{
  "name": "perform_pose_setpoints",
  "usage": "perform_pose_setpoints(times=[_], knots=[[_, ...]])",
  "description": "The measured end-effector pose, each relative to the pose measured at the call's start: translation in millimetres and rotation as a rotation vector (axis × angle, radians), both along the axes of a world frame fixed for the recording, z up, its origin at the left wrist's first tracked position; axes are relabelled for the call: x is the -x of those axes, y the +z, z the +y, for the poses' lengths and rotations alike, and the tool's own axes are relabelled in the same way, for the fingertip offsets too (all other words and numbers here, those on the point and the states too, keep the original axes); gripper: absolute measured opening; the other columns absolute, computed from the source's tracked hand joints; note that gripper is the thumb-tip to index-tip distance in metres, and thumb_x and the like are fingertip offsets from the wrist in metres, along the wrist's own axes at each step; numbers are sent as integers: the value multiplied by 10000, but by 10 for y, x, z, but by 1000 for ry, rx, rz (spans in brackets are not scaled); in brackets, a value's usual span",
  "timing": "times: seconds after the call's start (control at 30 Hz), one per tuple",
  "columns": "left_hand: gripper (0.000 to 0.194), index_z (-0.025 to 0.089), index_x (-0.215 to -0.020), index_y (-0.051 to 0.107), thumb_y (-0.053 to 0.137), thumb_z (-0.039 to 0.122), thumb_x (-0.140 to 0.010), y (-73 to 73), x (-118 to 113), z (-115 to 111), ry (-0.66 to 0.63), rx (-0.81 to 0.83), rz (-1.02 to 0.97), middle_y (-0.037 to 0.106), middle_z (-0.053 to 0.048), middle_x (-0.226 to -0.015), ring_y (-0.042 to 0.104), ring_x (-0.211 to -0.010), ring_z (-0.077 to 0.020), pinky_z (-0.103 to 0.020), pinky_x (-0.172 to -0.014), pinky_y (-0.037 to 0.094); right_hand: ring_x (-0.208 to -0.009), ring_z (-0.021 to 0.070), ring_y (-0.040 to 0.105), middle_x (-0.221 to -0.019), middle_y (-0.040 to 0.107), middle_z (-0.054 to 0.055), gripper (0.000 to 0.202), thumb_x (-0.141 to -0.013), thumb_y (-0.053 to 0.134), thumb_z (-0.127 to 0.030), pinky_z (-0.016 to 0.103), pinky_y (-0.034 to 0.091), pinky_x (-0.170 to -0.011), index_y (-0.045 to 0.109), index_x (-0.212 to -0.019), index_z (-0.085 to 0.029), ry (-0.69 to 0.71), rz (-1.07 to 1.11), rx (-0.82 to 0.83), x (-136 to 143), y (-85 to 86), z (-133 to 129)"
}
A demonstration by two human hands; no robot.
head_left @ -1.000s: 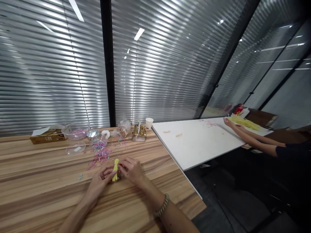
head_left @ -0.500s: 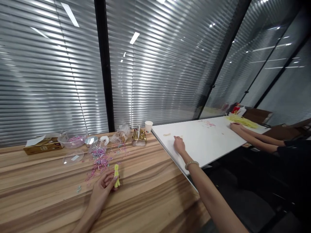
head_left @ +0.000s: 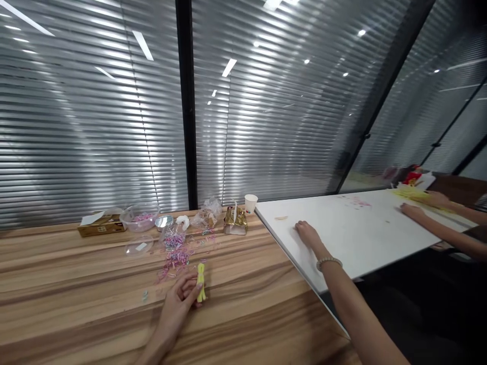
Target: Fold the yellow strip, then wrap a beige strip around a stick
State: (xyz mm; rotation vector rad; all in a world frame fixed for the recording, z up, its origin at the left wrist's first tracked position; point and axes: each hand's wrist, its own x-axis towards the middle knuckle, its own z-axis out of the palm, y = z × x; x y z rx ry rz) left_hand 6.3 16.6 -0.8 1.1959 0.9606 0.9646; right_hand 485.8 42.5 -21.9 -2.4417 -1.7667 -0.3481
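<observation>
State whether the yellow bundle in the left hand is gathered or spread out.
Gathered: the yellow bundle forms one narrow bunch, pinched between thumb and fingers of the left hand.

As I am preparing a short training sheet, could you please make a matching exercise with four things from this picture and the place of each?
Things:
1. Yellow bundle
2. The person's right hand
3. White paper cup
4. Clear round lid

Places:
A. On or just above the white table
B. Flat on the wooden table, in front of the round tub
C. In the left hand
D. Upright beside the gold packet

Pairs: 1-C, 2-A, 3-D, 4-B
</observation>
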Motion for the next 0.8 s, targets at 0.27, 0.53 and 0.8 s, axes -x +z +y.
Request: perform_pose_setpoints(times=[0.27,0.53,0.8], knots=[[514,165,-915,529,709,471,-542,-15,14,8,-6,7,-3,622,-50,-747,588,-584,-177,-263,-474,460,-1137,197,392,-1202,487,152,286,-854,356,-111,298,275,-921,570,-1042,-90,102,2,-4,202,1,482],[448,198,-1003,444,618,448,-675,-26,11,-16,43,-12,-132,592,14,-691,582,-529,-139,-245,-485,458,-905,165,529,-964,595,100,233,-869,379,-199,232,349,-732,589,-957,-150,48,108,-25,346,-55,308],[460,159,-945,587,730,374,-564,90,541,-482,198,109,-108,655,-71,-832,611,-737,-181,-232,-584,462,-662,202,593,-696,645,94,312,-801,413,-372,264,396,-570,611,-716,-146,81,245,57,227,-121,-63]])
